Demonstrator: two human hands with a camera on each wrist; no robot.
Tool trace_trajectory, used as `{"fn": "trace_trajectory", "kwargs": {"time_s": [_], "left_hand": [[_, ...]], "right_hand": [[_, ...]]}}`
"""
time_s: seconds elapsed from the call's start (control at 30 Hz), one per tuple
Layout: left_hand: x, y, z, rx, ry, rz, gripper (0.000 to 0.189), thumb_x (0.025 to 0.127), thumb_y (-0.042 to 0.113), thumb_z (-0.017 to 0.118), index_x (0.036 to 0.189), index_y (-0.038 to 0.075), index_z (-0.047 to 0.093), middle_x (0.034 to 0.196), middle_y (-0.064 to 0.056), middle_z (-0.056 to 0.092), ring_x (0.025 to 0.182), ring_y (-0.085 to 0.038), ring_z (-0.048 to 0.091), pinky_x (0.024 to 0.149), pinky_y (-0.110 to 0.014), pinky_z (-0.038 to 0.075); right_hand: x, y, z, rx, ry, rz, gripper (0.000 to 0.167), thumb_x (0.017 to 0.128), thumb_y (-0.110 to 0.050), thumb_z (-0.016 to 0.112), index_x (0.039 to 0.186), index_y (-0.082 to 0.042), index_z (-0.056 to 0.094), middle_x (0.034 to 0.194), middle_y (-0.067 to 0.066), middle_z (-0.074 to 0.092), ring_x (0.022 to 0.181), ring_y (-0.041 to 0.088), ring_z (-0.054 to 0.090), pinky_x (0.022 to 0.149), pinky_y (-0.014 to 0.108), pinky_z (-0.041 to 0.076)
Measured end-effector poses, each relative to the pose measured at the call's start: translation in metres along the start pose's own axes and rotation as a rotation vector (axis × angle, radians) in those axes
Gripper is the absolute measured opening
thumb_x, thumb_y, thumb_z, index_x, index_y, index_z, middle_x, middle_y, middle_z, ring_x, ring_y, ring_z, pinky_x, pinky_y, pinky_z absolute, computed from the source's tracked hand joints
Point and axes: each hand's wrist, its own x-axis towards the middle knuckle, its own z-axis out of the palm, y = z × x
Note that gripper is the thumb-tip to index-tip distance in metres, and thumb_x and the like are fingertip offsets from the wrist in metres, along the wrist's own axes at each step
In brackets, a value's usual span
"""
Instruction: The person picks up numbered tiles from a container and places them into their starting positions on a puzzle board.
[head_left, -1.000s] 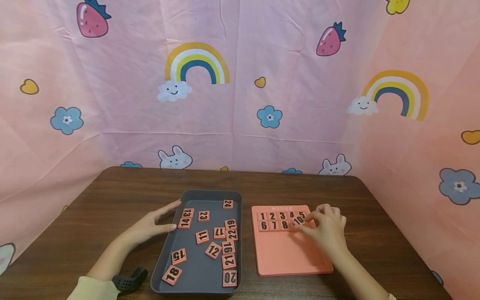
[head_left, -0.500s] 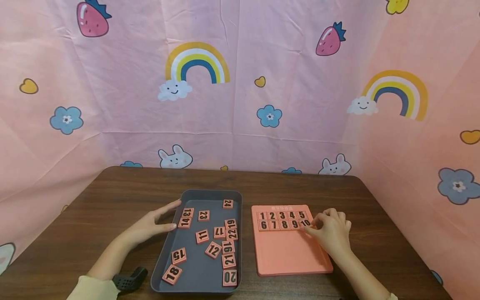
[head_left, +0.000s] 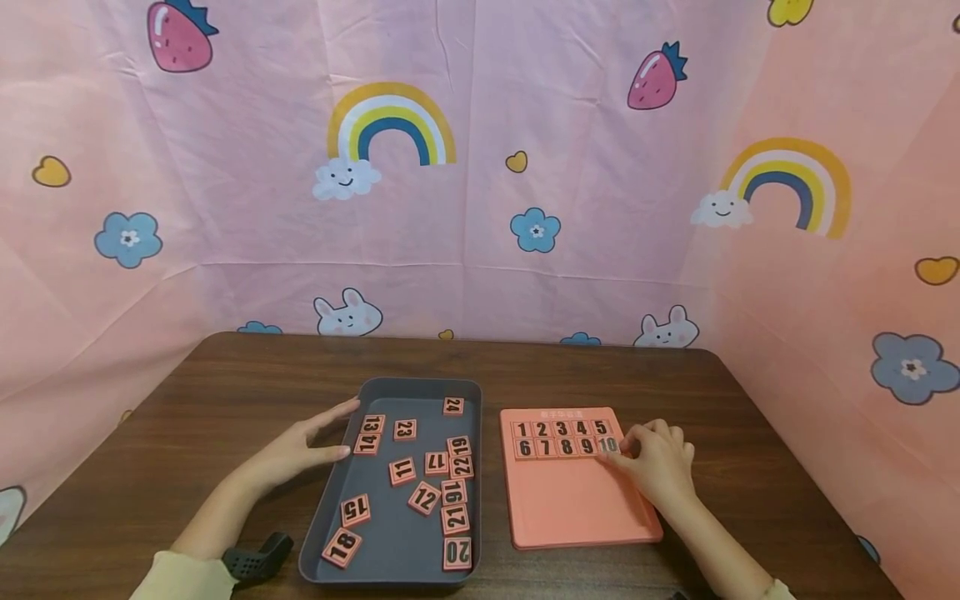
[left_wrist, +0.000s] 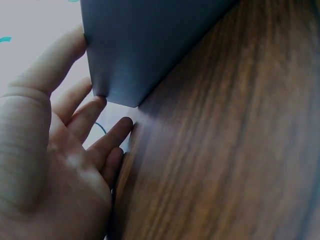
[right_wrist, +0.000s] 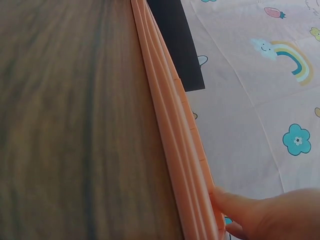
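Observation:
A pink number-puzzle board (head_left: 581, 508) lies right of centre in the head view, with tiles 1 to 10 in two rows at its far side. My right hand (head_left: 660, 462) pinches the 10 tile (head_left: 607, 445), thumb and index finger at its edges, as it sits at the right end of the second row. Straight fingers of my left hand (head_left: 296, 450) touch the left side of a dark grey tray (head_left: 397, 558). In the left wrist view, the left hand (left_wrist: 70, 155) has fingertips on the tray's outer wall (left_wrist: 135, 50).
Loose number tiles lie scattered in the tray, among them the 18 tile (head_left: 342, 547), the 12 tile (head_left: 424, 497) and the 24 tile (head_left: 453, 406). Both tray and board rest on a brown wooden table (head_left: 247, 367). A patterned cloth (head_left: 420, 217) hangs behind.
The 10 tile, earlier tilted over the 9 and 5 tiles, now lies flat beside the 9. My right hand moved slightly right and down with it. The left hand stayed at the tray.

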Motion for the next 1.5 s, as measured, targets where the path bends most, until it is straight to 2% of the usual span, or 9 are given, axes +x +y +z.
{"fn": "trace_trajectory", "kwargs": {"time_s": [0.3,0.47,0.7,0.97,1.27,1.5], "left_hand": [[0.001,0.000,0.001,0.007,0.009,0.001,0.068,0.091,0.025,0.067,0.150,0.015,0.034,0.154,-0.016,0.026,0.138,-0.048,0.016,0.099,-0.072,0.020],[0.001,-0.001,0.000,-0.014,0.000,0.008,0.068,0.091,0.023,0.066,0.150,0.014,0.033,0.154,-0.017,0.025,0.138,-0.048,0.016,0.099,-0.072,0.020],[0.001,-0.001,0.000,-0.019,-0.006,0.007,0.067,0.092,0.022,0.065,0.150,0.015,0.033,0.154,-0.017,0.026,0.138,-0.049,0.016,0.097,-0.073,0.020],[0.001,-0.002,0.000,-0.025,-0.004,0.011,0.066,0.092,0.021,0.066,0.150,0.016,0.034,0.154,-0.018,0.026,0.138,-0.049,0.016,0.097,-0.073,0.020],[0.001,-0.003,0.000,-0.014,-0.006,0.005,0.067,0.092,0.022,0.066,0.150,0.016,0.033,0.154,-0.018,0.026,0.137,-0.050,0.017,0.097,-0.073,0.022],[0.001,-0.002,0.000,-0.025,-0.006,-0.004,0.067,0.092,0.022,0.066,0.150,0.015,0.033,0.154,-0.018,0.026,0.137,-0.050,0.017,0.097,-0.073,0.021]], "right_hand": [[0.001,-0.001,-0.003,0.005,-0.003,-0.016,0.031,0.070,-0.040,0.084,0.079,-0.016,0.067,0.094,0.011,0.052,0.092,0.035,0.042,0.074,0.050,0.026],[0.002,-0.009,-0.006,0.064,0.057,-0.097,0.028,0.069,-0.032,0.086,0.084,-0.014,0.071,0.095,0.009,0.053,0.092,0.033,0.043,0.073,0.049,0.026],[0.001,-0.036,-0.007,0.184,0.101,-0.229,0.025,0.067,-0.019,0.088,0.087,-0.014,0.073,0.094,0.004,0.052,0.092,0.030,0.043,0.073,0.045,0.025],[-0.001,-0.079,0.000,0.266,0.120,-0.385,0.028,0.063,-0.018,0.090,0.086,-0.017,0.074,0.092,-0.002,0.050,0.088,0.024,0.042,0.074,0.043,0.027],[-0.005,-0.127,0.012,0.332,-0.003,-0.469,0.028,0.068,-0.026,0.088,0.092,-0.023,0.074,0.093,-0.009,0.044,0.086,0.015,0.036,0.075,0.041,0.026],[-0.005,-0.160,0.027,0.345,-0.122,-0.580,0.029,0.072,-0.029,0.085,0.098,-0.021,0.075,0.091,-0.009,0.043,0.088,0.015,0.035,0.078,0.041,0.027]]}}
